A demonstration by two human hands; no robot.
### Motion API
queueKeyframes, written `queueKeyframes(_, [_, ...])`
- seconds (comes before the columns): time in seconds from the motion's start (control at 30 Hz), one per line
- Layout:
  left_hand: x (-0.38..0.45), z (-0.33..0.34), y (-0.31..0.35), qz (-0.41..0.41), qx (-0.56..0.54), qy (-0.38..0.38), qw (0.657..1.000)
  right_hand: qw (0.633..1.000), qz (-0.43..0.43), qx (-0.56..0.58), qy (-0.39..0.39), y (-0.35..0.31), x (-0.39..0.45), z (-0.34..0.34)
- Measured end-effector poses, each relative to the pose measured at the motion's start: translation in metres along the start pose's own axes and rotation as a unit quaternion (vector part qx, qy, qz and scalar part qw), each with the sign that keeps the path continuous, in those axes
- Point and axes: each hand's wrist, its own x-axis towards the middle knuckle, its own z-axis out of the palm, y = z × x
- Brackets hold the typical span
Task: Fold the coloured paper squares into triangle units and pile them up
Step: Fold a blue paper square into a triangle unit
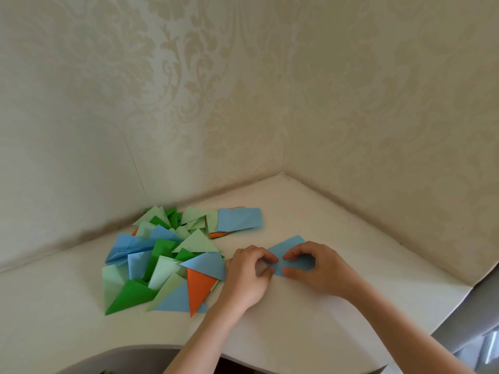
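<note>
Progress, judged from layout: a good share done, some left. Pile of folded triangles (162,265) lies on the white surface (297,319) left of the hands: dark green, pale green, blue and one orange unit, loosely heaped and overlapping, not neatly stacked. Count not attempted; many units cover one another.

Stack of unfolded squares (239,219) sits beyond the pile, near the wall. Top sheet is blue with a faint diagonal crease; orange and pale green edges show beneath it. Depth of the stack cannot be read from this angle, so the remaining number of sheets is unknown.

Unit in work: blue paper (287,248) lies flat on the surface just right of the pile, under both hands. Left hand (249,276) pinches its near left part between thumb and curled fingers. Right hand (313,268) does the same from the right side, thumb and forefinger closed on the paper. Fingertips of the two hands nearly meet over the middle.

Fold stage is uncertain: hands cover most of the sheet, and only its far corner shows. Likely mid-fold, not yet a finished triangle.

Lower right corner of the view shows something grey, cut off, unidentifiable.
</note>
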Motion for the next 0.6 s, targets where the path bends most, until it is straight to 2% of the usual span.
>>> queueKeyframes(0.13, [-0.003, -0.008, 0.002, 0.006, -0.003, -0.031, 1.000, 0.996, -0.021, -0.078, 0.049, -0.007, -0.003, 0.014])
queueKeyframes(0.2, [-0.006, -0.012, 0.003, 0.015, -0.012, -0.047, 0.999, 0.992, -0.042, -0.109, 0.043, -0.009, -0.004, 0.017])
queueKeyframes(0.27, [-0.010, -0.015, 0.001, 0.044, 0.004, -0.048, 0.998, 0.994, -0.068, -0.087, 0.024, -0.008, -0.005, 0.014])
queueKeyframes(0.37, [-0.012, -0.017, -0.003, 0.124, 0.076, -0.016, 0.989, 0.993, -0.120, -0.012, -0.019, -0.011, -0.010, 0.003])
queueKeyframes(0.43, [-0.012, -0.018, -0.003, 0.173, 0.129, 0.009, 0.976, 0.988, -0.149, -0.007, -0.029, -0.010, -0.012, -0.005])
queueKeyframes(0.6, [-0.018, -0.009, 0.002, 0.206, 0.200, 0.043, 0.957, 0.986, -0.159, -0.028, 0.040, 0.004, -0.015, -0.009])
